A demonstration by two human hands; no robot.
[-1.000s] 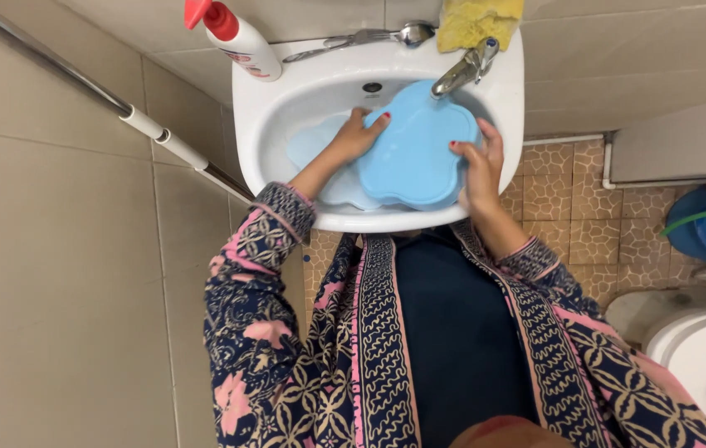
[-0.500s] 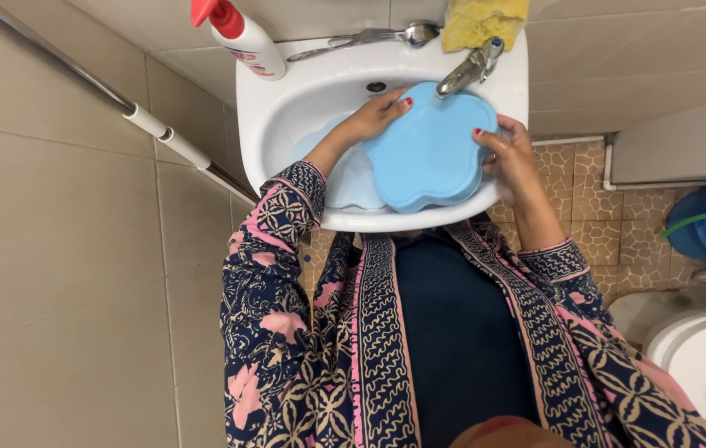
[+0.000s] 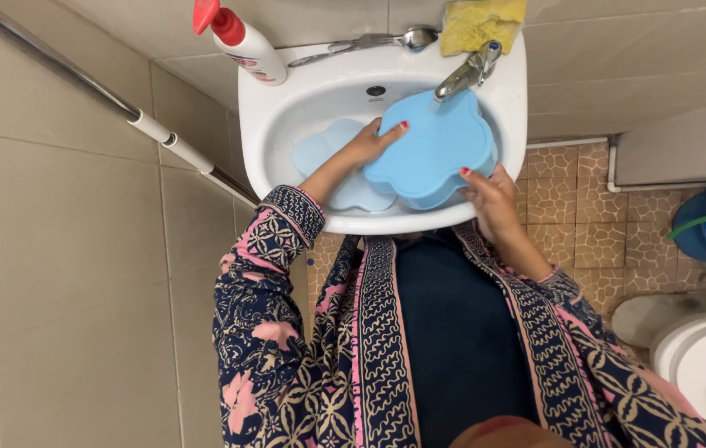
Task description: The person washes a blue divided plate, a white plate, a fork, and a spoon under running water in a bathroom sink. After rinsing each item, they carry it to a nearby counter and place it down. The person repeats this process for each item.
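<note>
Both hands grip blue tray (image 3: pixel 434 145) btwn them, left hand (image 3: pixel 367 143) & right hand (image 3: pixel 486 189) at opposite edges, over sink (image 3: pixel 286 108)

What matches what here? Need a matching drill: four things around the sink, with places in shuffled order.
Things:
1. spoon
2. yellow sponge
3. soap bottle
4. blue container

Places:
A. held in both hands over the sink bowl, under the tap
B. on the back rim, right corner, behind the tap
C. on the rim's back left corner, red pump top
D. lying along the back rim, between bottle and sponge

Pairs: 1-D, 2-B, 3-C, 4-A
</note>
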